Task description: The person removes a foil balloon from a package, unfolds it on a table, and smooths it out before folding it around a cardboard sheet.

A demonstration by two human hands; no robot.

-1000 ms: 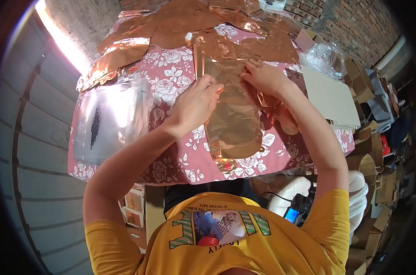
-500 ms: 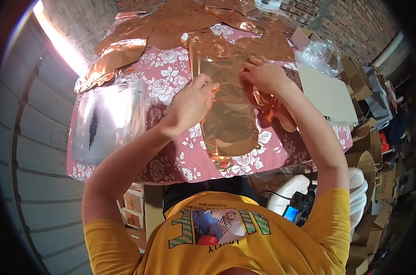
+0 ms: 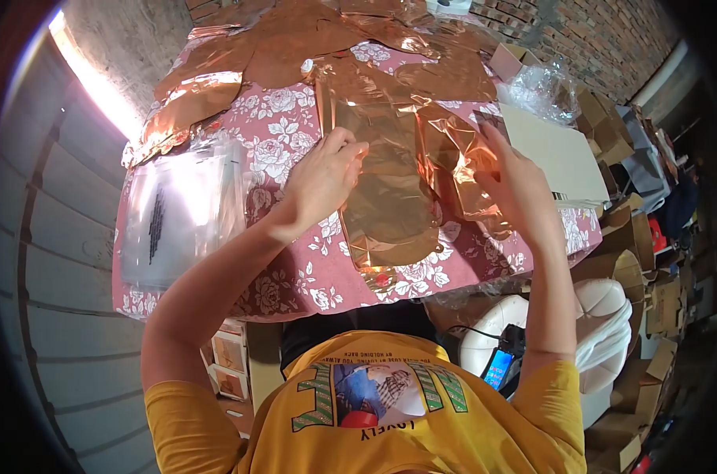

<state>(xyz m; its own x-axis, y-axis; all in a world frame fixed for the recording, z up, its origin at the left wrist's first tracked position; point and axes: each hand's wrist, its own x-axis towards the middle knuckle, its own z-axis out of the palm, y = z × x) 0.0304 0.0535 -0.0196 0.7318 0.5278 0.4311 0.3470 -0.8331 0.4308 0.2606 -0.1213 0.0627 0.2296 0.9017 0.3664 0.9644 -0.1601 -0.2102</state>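
Note:
A copper-coloured foil balloon, flat and folded long, lies on the table in front of me. My left hand rests at its left edge with the fingers curled in on the foil. On the right a crinkled flap of the same foil spreads out from the long strip. My right hand is at the outer edge of this flap, fingers apart and touching the foil; some fingertips are hidden. A small shiny tab with a red spot sticks out at the balloon's near end.
More flat copper foil balloons cover the table's far side. Clear plastic bags lie at left. Pale card sheets, crumpled clear plastic and a small open box are at right. The floral cloth covers the table.
My right hand has moved to the right, away from the middle of the balloon. The right flap now lies spread wider. My left hand has stayed nearly in place.

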